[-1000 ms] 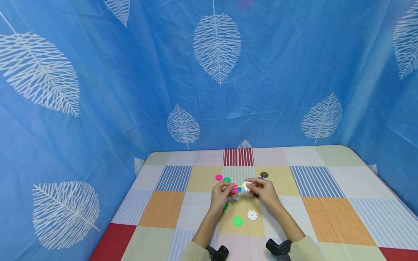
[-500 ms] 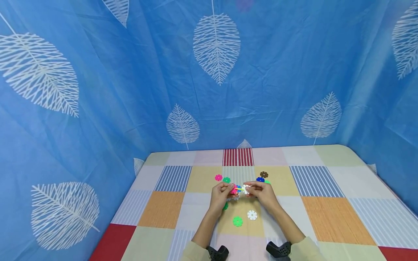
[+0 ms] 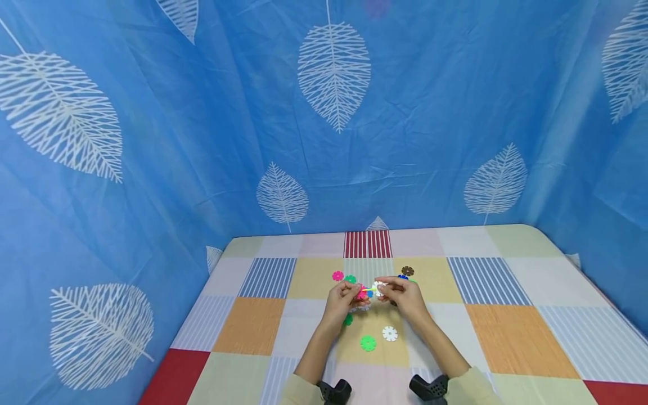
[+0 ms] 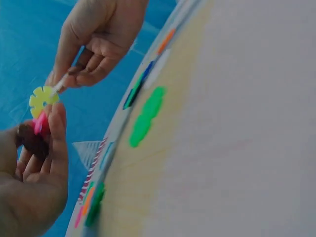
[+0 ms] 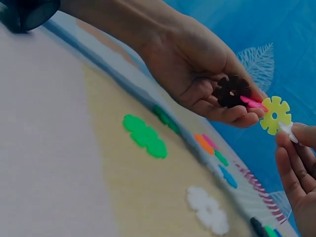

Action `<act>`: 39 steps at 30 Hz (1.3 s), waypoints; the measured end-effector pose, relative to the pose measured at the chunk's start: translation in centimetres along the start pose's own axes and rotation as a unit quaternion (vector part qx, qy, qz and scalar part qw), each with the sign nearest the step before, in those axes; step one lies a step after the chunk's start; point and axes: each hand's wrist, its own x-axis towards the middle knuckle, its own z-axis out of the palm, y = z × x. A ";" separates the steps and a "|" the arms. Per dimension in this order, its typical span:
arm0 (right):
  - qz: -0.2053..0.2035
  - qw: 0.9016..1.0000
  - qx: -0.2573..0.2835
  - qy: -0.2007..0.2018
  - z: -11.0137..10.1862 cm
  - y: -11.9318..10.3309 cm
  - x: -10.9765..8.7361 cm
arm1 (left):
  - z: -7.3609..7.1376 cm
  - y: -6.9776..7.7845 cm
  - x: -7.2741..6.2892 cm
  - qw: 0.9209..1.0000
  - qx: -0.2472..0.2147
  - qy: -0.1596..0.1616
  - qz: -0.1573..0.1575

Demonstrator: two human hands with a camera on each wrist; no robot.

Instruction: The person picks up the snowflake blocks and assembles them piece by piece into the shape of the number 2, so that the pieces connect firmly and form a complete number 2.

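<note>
In the head view, my left hand (image 3: pixel 339 304) and right hand (image 3: pixel 408 299) meet above the table, joined by a short row of notched plastic discs. My left hand pinches the end with a pink disc (image 5: pixel 254 102) and a dark brown disc (image 5: pixel 227 93), slotted together. A yellow disc (image 4: pixel 37 102) sticks out from the pink one, between both hands. My right thumb and fingers pinch a white disc (image 5: pixel 287 132) against the yellow disc's rim. Whether its slot is fully pushed in, I cannot tell.
Loose discs lie on the patchwork tablecloth (image 3: pixel 498 332): light green (image 3: pixel 368 343) and white (image 3: pixel 390 333) in front, pink (image 3: pixel 337 275), green (image 3: pixel 350 279) and brown (image 3: pixel 407 271) behind the hands. A blue leaf-print curtain (image 3: pixel 395 140) surrounds the table's back and sides.
My right hand dips slightly, then rises again with the white disc, which stays at the yellow disc's rim. My left hand keeps its grip almost in place. The loose discs lie unmoved.
</note>
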 end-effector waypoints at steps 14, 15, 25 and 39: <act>-0.121 0.972 -0.197 -0.029 2.6 -1.1 3.1 | -2.0 1.3 0.6 0.994 -0.081 -0.034 -0.058; -0.123 0.966 -0.225 -0.022 2.6 -0.6 3.2 | -2.1 1.2 0.6 0.994 -0.088 -0.030 -0.060; -0.148 0.898 -0.413 -0.029 2.5 2.3 2.7 | -2.0 0.5 0.5 0.983 -0.150 -0.031 -0.097; -0.106 0.988 -0.102 0.046 2.2 1.6 1.8 | -1.4 0.2 0.3 0.987 -0.124 -0.030 -0.097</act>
